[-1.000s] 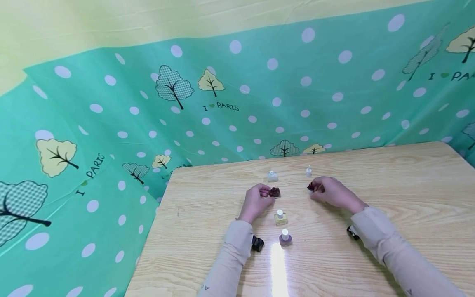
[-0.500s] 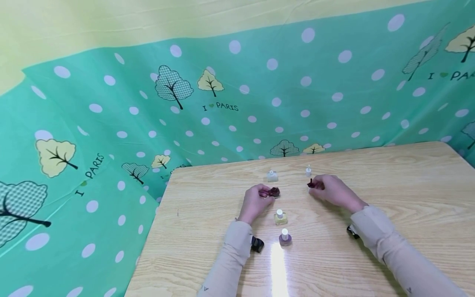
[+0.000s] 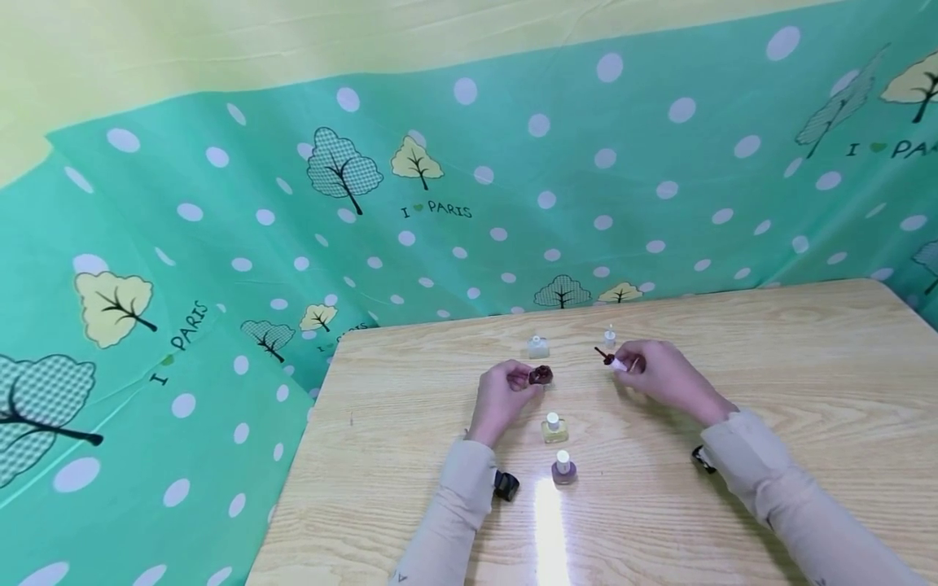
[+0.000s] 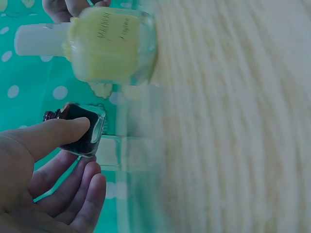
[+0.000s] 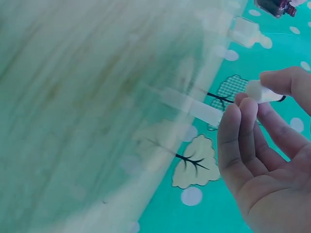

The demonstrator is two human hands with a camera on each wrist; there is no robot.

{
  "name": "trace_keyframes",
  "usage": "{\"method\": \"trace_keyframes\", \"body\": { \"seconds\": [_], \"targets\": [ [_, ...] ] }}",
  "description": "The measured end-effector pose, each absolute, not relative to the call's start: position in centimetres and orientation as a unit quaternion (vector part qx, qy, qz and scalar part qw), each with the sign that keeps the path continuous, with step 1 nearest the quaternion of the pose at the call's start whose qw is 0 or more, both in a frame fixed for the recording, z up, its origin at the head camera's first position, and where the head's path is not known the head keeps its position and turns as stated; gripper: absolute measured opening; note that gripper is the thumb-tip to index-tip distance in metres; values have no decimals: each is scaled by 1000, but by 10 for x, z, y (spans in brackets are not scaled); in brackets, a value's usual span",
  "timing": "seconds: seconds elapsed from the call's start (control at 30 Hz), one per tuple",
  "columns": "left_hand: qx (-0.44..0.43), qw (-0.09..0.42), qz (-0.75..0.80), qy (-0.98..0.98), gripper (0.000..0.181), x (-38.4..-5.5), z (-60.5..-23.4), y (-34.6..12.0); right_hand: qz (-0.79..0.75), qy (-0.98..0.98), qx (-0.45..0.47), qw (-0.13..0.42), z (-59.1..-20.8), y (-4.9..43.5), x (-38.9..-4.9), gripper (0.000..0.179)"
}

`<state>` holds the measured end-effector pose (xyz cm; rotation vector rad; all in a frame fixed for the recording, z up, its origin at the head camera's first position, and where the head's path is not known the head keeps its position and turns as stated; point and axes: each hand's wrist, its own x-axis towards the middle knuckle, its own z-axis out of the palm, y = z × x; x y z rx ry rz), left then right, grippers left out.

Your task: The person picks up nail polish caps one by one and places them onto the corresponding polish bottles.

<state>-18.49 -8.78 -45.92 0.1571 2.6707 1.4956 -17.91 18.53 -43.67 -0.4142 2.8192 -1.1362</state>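
Observation:
My left hand (image 3: 504,399) holds an uncapped dark red nail polish bottle (image 3: 541,374), thumb on one side and fingers on the other. In the left wrist view the bottle (image 4: 82,128) is tilted and its dark neck is bare. My right hand (image 3: 665,378) pinches a white brush cap (image 3: 619,365), its dark red brush (image 3: 602,353) pointing up and left, apart from the bottle. In the right wrist view the white cap (image 5: 257,91) sits between thumb and fingers; the brush is mostly hidden.
Behind the left hand stands an open pale bottle (image 3: 538,348). Its likely match, a white cap (image 3: 610,335), stands brush up farther right. Capped yellow (image 3: 554,429) and purple (image 3: 563,470) nail polish bottles stand nearer on the wooden table (image 3: 381,456). A green patterned cloth (image 3: 513,163) hangs behind.
The right hand has turned the brush cap so its brush, hidden at first, now points up and left. The left hand has lifted the red bottle very slightly.

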Motion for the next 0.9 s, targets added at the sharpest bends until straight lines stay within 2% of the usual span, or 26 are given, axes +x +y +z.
{"method": "trace_keyframes", "body": {
  "seconds": [0.43,0.73,0.9],
  "targets": [
    [81,-7,498,864,26,-171,-438,-90,-360,917,-172,-16,-410,180,-163,16],
    [117,-53,490,862,26,-158,-421,-90,-348,903,-234,-94,-397,171,-146,19],
    [132,-73,482,863,27,-152,-413,-89,-346,896,-253,-112,-388,165,-139,20]
  ]
}}
